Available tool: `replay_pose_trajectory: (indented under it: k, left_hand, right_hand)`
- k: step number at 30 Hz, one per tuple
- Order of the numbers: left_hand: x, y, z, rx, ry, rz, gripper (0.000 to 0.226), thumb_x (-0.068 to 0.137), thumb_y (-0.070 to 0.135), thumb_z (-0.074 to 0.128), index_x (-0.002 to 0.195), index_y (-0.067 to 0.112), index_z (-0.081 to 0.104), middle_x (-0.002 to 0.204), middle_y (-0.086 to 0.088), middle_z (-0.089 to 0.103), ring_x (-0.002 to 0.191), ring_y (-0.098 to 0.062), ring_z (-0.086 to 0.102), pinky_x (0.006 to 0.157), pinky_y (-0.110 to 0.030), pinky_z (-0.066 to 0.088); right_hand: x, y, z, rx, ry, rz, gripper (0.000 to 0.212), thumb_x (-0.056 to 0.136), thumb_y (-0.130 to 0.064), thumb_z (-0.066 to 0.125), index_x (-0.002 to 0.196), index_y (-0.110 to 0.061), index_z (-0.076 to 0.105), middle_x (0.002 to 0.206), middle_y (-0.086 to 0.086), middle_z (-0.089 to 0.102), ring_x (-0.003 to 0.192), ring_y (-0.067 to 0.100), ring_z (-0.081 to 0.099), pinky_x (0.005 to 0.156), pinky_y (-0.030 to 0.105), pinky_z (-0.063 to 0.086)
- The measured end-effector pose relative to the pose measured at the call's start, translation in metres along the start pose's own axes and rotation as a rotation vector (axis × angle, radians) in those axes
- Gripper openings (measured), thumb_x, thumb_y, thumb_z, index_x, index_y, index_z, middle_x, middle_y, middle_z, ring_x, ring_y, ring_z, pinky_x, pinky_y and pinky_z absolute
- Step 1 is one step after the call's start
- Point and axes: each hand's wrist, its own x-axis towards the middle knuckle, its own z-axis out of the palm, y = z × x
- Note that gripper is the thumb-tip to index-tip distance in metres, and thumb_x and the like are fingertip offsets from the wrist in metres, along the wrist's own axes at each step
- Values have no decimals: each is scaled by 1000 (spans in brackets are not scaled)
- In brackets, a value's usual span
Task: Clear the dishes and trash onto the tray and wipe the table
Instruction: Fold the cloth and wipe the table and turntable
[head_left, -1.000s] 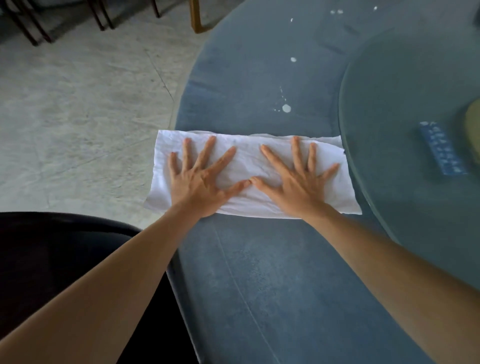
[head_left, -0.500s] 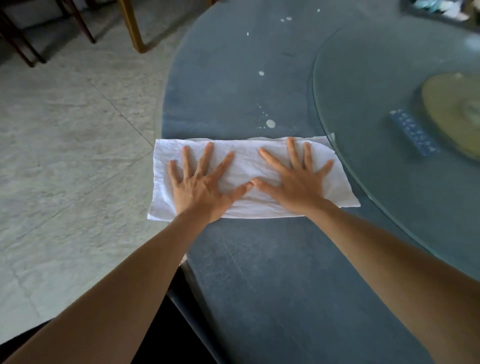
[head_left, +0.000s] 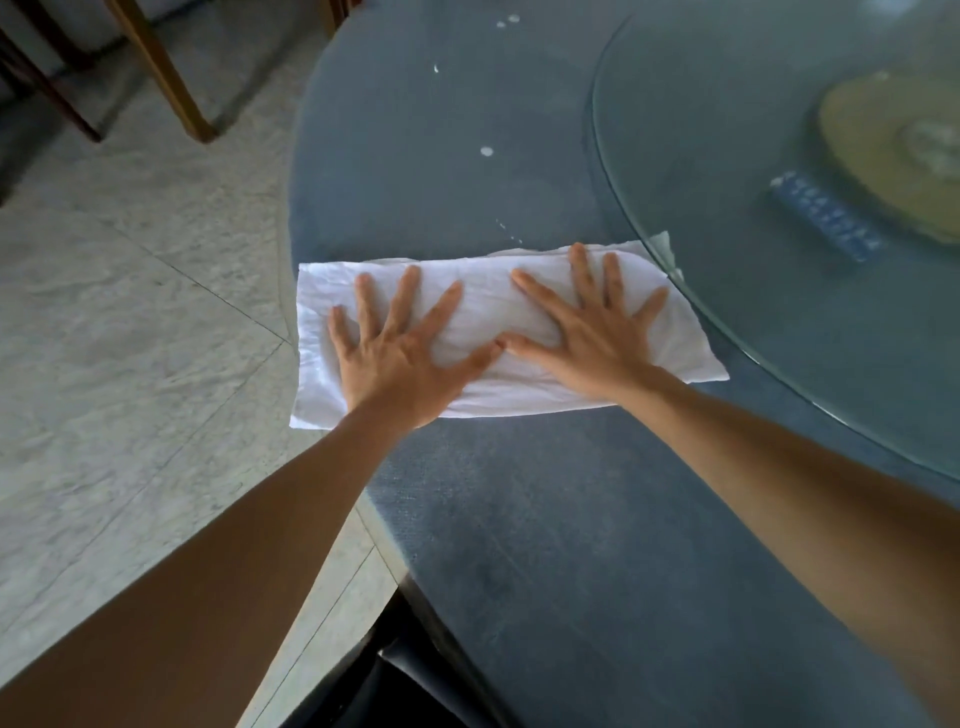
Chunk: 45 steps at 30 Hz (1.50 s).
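Head view: two flat hands pressed a white cloth (head_left: 488, 317) onto the blue table (head_left: 571, 545) at its left edge.

Both palms lay on the cloth with fingers spread wide, gripping nothing; the left hand (head_left: 400, 358) covered its left half and the right hand (head_left: 587, 332) its right half, thumbs nearly touching at the middle. The cloth's left end overhung the table's left edge, and its right end reached the rim of the glass turntable (head_left: 701, 312). White droplets (head_left: 487, 151) dotted the tabletop beyond the cloth, well apart from it.
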Motion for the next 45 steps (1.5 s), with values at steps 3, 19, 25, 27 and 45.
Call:
replay_pose_trajectory:
  k: [3,19,25,27,45]
  left_hand:
    - [19,-9,-1,-4,32,32,93,64,106,7,149,67,1,169,18,-4,156,-29,-16,121,-59,-10]
    - [153,-49,-18,34,-22,152,97,59,108,7,148,68,-2,168,21,-8,156,-26,-17,122,-56,-9]
    - [223,-65,-24,28,-47,232,100,58,108,5,149,67,0,168,22,-10,156,-26,-18,121,-57,-10]
    - [248,-72,-26,23,-42,256,100,58,108,5,149,66,0,168,21,-9,156,-27,-18,121,-57,-10]
    - [406,-72,-35,44,-63,424,98,62,107,7,150,64,0,169,19,-7,156,-27,-14,121,-59,-6]
  right_hand:
    - [12,-8,-2,-7,3,37,84,67,-107,13,142,-78,-11,171,-5,-21,157,36,-20,106,85,-9]
    - [114,-45,-12,39,22,156,86,66,-106,13,144,-76,-6,172,-2,-21,156,38,-21,107,85,-8]
    - [167,-60,-17,49,46,247,86,65,-106,13,143,-77,-7,172,-2,-20,156,37,-21,108,84,-9]
    - [188,-66,-20,44,36,268,86,64,-107,11,142,-78,-9,172,-3,-21,156,36,-21,108,84,-9]
    - [311,-68,-32,57,79,398,86,63,-106,4,143,-76,-10,171,-1,-22,156,38,-22,107,85,-9]
